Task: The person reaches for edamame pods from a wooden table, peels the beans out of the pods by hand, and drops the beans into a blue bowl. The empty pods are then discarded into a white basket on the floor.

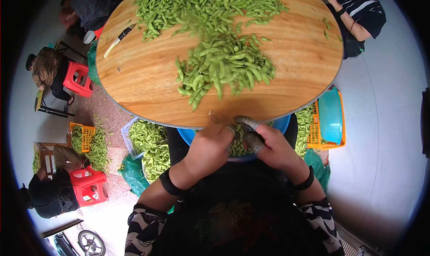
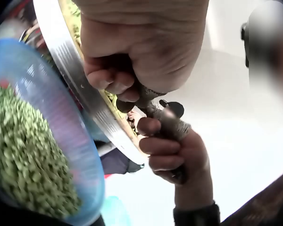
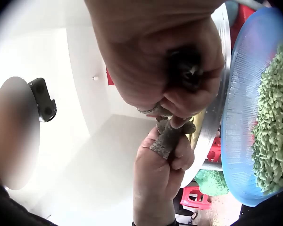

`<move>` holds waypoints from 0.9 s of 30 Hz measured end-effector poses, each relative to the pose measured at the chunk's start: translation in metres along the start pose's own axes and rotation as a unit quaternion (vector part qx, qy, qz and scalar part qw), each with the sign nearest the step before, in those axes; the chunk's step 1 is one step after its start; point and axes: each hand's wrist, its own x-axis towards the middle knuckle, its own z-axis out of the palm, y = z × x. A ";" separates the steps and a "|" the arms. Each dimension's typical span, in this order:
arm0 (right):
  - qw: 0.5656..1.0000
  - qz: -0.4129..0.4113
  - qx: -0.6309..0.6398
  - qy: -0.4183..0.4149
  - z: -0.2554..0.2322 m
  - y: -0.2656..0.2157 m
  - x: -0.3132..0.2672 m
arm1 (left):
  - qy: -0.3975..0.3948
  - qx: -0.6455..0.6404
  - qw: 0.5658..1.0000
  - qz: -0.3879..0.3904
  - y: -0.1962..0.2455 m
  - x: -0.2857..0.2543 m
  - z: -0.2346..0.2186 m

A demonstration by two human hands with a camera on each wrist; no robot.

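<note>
I am shelling soybean pods, and right now both my hands meet at the lower centre of the head view, just off the near edge of the bench (image 1: 148, 77) and above the blue basin (image 1: 282, 124) in my lap. My left hand (image 1: 208, 151) is curled tight, and my right hand (image 1: 273, 148), with taped fingertips (image 1: 245, 121), is curled against it. I judge there is a pod pinched between them, but it is hidden by my fingers, so I cannot tell for sure. The basin already holds shelled beans (image 2: 23, 160), directly beneath my grip. The pile of pods (image 1: 224, 66) lies on the bench, above my hands in the frame, apart from them. Next I would need to split the pod and drop the beans straight down.
</note>
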 end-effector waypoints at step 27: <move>0.966 0.144 0.215 -0.018 0.017 -0.010 -0.009 | -0.086 -0.538 0.753 -0.369 0.002 -0.009 -0.019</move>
